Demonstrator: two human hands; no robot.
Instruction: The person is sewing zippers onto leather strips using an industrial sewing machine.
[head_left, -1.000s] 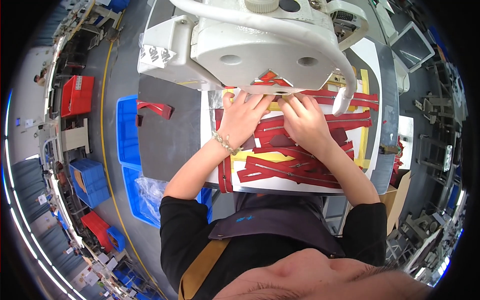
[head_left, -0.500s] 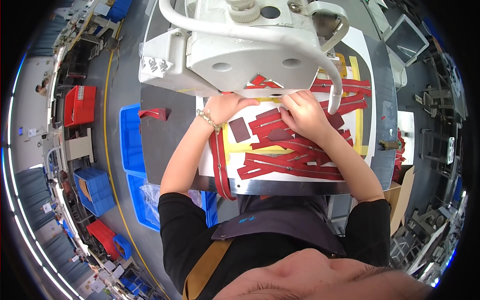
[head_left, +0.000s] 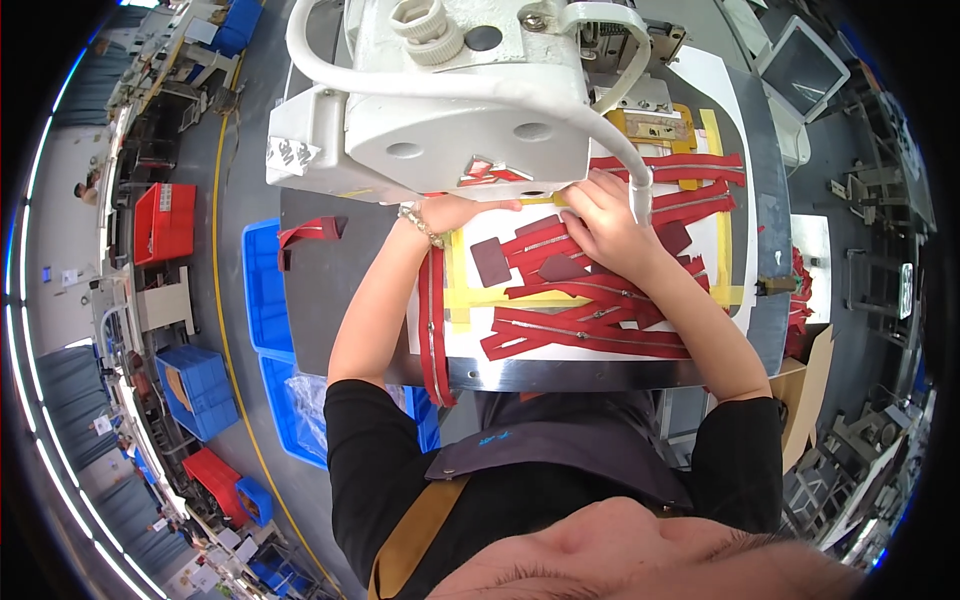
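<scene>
Zipper [head_left: 535, 240], red, lies on counter [head_left: 340, 285], partly covered by your right hand [head_left: 608, 225], nearer than left hand [head_left: 448, 213]; long axis slants away rightward. Right fingers curled, cannot tell if pinching; left fingertips hidden behind sewing-machine head [head_left: 460, 135].

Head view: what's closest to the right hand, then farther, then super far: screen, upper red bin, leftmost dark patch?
1. Leftmost dark patch: on the table, just left of the right hand.
2. Screen: past the table, upper right.
3. Upper red bin: far left.
</scene>
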